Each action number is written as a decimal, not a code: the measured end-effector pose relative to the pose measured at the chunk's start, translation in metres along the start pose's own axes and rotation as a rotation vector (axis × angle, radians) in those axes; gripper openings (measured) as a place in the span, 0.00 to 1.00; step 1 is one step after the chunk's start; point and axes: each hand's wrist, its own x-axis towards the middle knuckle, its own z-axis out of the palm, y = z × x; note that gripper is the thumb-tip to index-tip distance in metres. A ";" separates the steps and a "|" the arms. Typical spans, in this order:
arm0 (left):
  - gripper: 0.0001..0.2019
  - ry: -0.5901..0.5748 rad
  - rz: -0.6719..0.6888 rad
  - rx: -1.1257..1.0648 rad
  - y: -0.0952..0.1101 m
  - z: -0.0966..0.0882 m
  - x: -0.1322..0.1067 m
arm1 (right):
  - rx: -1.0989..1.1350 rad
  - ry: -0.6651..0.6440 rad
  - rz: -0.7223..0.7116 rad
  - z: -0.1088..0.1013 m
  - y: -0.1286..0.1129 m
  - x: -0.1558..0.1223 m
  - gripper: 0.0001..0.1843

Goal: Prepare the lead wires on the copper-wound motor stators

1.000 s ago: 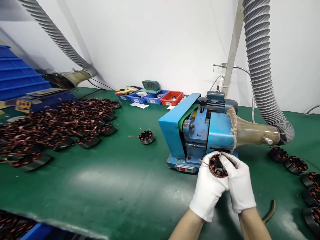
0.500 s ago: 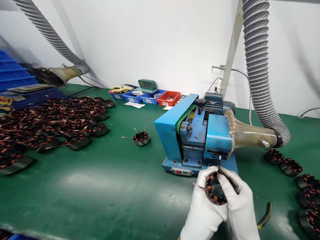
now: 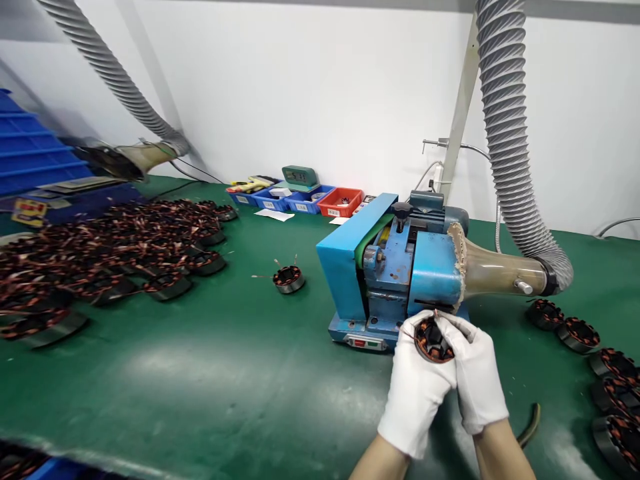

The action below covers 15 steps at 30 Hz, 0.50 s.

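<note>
On the near right of the green table (image 3: 200, 373), a curved handle (image 3: 531, 427) lay just beside the right forearm (image 3: 500, 450). Slightly farther off, the left hand (image 3: 419, 383), in a white glove, cupped a copper-wound ring (image 3: 425, 345) from the left and below, fingers curled around it. The right hand (image 3: 474, 370), gloved too, pinched the ring's far right rim between thumb and fingers, near a short wire end (image 3: 435, 313). Whether that wire touched the blue machine (image 3: 395, 273) just beyond, I could not tell. Similar rings (image 3: 611, 365) stood along the right; one lone ring (image 3: 290, 287) and a big heap of rings (image 3: 125, 247) lay to the left. A cloudy funnel (image 3: 500, 268) joined the machine's right side to a grey hose (image 3: 505, 113). Farthest back, small blue bins (image 3: 305, 207), a red bin (image 3: 333, 211) and a green clock (image 3: 300, 175) stood near the white wall (image 3: 325, 80).
</note>
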 end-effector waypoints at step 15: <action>0.27 -0.266 0.434 0.460 0.006 -0.051 -0.043 | 0.057 -0.285 0.229 -0.047 -0.005 -0.044 0.11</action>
